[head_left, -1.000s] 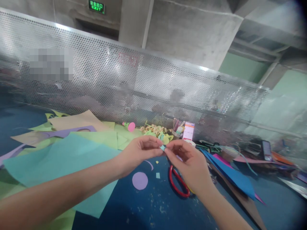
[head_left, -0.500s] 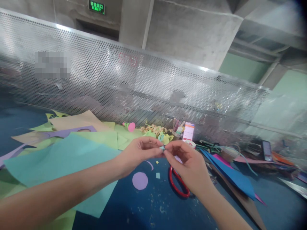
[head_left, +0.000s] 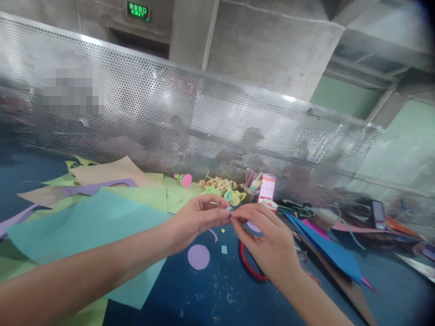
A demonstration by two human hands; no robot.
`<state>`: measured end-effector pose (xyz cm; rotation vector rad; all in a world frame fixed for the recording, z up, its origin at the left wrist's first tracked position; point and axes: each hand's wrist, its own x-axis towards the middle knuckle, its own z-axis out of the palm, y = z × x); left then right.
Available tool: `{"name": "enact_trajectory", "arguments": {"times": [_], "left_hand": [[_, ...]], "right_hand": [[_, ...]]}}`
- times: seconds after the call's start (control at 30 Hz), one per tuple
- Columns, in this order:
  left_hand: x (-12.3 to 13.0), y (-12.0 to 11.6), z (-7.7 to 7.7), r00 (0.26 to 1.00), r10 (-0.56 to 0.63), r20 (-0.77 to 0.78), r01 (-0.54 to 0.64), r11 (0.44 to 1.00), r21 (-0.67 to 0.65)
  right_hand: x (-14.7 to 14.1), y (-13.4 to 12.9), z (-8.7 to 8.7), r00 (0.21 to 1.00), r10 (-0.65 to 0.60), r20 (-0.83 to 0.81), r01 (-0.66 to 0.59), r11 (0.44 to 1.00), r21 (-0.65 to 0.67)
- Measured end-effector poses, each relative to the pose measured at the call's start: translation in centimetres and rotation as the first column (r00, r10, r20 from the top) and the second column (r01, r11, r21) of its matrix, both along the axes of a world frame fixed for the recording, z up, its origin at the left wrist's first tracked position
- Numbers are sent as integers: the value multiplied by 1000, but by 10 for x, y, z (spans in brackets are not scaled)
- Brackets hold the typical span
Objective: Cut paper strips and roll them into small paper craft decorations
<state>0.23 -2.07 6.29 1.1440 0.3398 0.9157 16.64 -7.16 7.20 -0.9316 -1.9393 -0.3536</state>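
Over the middle of the table, the fingertips of my left hand pinch a small light-blue paper piece. The thumb and forefinger of my right hand are closed at the right edge of that same piece, their tips meeting the left fingertips. Its exact shape is too small to make out. Beneath my right hand lies a red loop handle, like that of scissors, partly hidden by the hand. A purple paper circle and a tiny light-blue paper square rest on the table below.
Turquoise paper and green sheets spread at left, under my left forearm. Behind my hands are curled paper strips, a pink paper flower, a propped phone and a tape roll. Blue paper lies right, before a perforated metal screen.
My right hand has shifted slightly and its fingers have straightened, covering more of the red handle. The left hand stays nearly still, holding the paper piece.
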Motion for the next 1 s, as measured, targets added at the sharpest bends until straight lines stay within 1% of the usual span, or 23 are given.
{"name": "enact_trajectory", "arguments": {"times": [0.1, 0.23, 0.37, 0.47, 0.57, 0.67, 0.8, 0.87, 1.0], "left_hand": [[0, 0, -1, 1000, 3, -5, -3, 1000, 1], [1, 1, -3, 999, 20, -28, -20, 1000, -1], [2, 2, -3, 999, 24, -24, -23, 1000, 9], [2, 1, -4, 999, 24, -48, -21, 998, 58], [3, -2, -5, 998, 18, -64, -11, 994, 107], [4, -3, -6, 997, 25, -71, -15, 990, 137], [4, -1, -7, 997, 37, -66, -27, 987, 156], [3, 2, -6, 997, 62, -55, -52, 984, 168], [2, 5, -4, 994, 94, -47, -83, 978, 193]], "right_hand": [[0, 1, -2, 998, -11, 68, 5, 996, 88], [-1, 1, -3, 991, -39, 130, 22, 992, 126], [-3, -1, -1, 991, -80, 110, 64, 988, 144], [-4, -4, 1, 997, -74, 36, 70, 993, 97], [-5, -6, 4, 996, -71, -59, 70, 997, -29], [-5, -7, 7, 991, -64, -120, 43, 985, -167], [-1, -5, 8, 989, -31, -147, -13, 957, -290], [1, -4, 8, 987, -12, -161, -37, 954, -297], [4, -3, 10, 988, -12, -154, -21, 977, -210]]}}
